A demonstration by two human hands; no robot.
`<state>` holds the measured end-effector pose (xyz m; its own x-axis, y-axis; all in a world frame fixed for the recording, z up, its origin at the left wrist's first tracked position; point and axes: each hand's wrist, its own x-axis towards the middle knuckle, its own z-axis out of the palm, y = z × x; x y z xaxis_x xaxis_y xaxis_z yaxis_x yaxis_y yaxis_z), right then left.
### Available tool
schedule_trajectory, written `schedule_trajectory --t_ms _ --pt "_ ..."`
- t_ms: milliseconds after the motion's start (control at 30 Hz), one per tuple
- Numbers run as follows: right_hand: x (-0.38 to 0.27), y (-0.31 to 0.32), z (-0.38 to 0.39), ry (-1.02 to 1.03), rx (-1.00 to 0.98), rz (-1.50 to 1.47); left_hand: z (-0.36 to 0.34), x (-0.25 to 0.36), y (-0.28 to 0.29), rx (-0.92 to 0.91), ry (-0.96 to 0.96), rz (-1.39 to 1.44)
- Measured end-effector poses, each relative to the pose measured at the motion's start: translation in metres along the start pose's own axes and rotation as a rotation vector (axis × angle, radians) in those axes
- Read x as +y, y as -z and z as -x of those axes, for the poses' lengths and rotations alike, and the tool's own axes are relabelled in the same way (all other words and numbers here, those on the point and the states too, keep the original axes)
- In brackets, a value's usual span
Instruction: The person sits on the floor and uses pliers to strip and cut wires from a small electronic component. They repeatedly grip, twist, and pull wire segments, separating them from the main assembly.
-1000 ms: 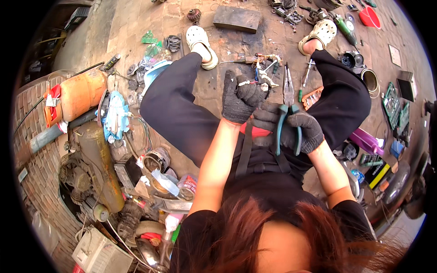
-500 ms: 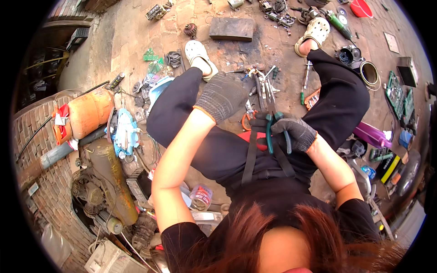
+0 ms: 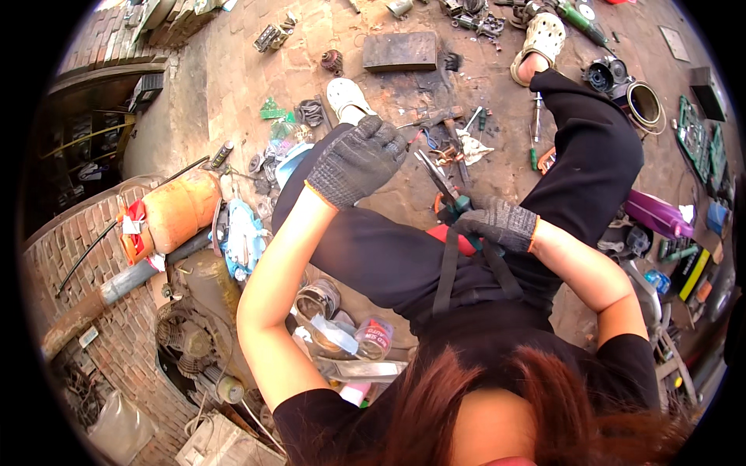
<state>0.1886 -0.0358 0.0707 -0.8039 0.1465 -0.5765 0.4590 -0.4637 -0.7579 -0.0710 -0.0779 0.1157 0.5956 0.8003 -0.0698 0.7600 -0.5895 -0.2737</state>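
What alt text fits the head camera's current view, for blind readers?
A gloved right hand holds pliers; the gloved left hand is over the left leg. Beyond, a dark block and a green power tool lie on the stained floor, with an orange cylinder off to the left.

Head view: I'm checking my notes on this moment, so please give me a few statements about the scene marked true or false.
1. The right hand holds pliers. True.
2. Both hands are bare. False: the left hand wears a dark glove, and so does the right.
3. In the picture, an orange tank is left of both hands. True.
4. The person wears black boots. False: they are pale clogs.
5. A dark block appears above the left hand in the picture. True.
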Motion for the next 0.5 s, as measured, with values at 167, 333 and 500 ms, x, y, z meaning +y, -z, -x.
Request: schedule_trajectory --t_ms 167,333,500 --pt "0.010 -0.001 -0.018 0.040 0.045 0.345 -0.007 -0.002 0.016 -0.168 -0.009 0.095" --pt "0.024 0.000 -0.029 0.075 0.071 0.390 -0.007 0.001 0.016 -0.267 0.015 0.172" --pt "0.016 -0.004 -0.027 0.049 0.121 0.392 -0.006 0.003 0.014 -0.301 0.049 0.133"
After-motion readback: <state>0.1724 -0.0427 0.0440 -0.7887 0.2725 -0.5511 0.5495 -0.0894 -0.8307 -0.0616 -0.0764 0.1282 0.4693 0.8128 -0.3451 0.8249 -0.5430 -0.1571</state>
